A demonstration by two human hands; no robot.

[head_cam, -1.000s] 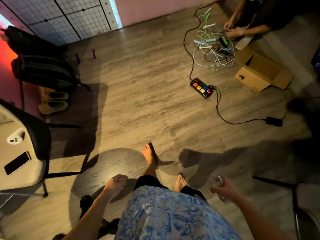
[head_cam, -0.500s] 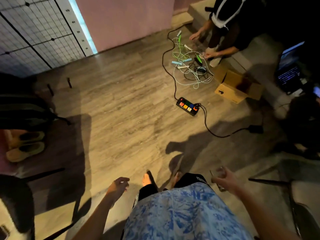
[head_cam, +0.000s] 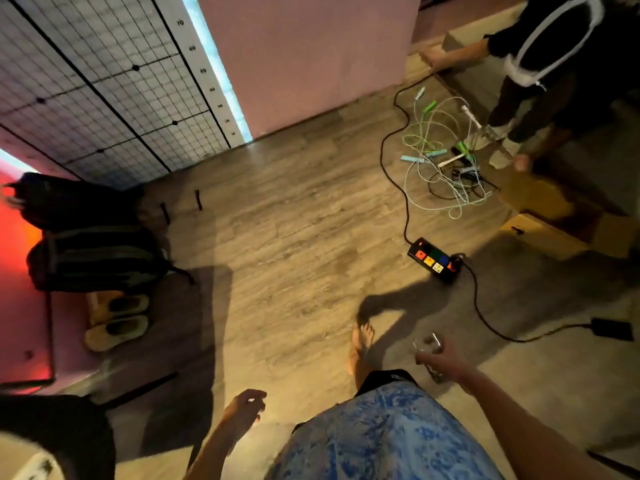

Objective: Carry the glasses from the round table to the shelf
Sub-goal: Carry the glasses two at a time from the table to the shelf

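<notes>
My right hand (head_cam: 445, 360) grips a clear drinking glass (head_cam: 426, 346) at waist height over the wooden floor, low on the right of the view. The glass is partly hidden by my fingers and blurred. My left hand (head_cam: 244, 408) hangs at my side, low in the middle, with loosely curled fingers and nothing in it. My bare foot (head_cam: 361, 344) is stepping forward between the two hands. Neither the round table nor the shelf is in view.
A black power strip (head_cam: 434, 259) and its cable lie on the floor ahead right, beside a tangle of cables (head_cam: 446, 161) and a cardboard box (head_cam: 554, 226). Another person (head_cam: 540, 64) crouches there. Bags (head_cam: 86, 237) and slippers (head_cam: 117, 320) sit at left. A wire grid panel (head_cam: 104, 81) stands behind.
I have walked forward and the view has swung up and leftward. My right hand keeps hold of the glass. The other person has shifted position by the cables.
</notes>
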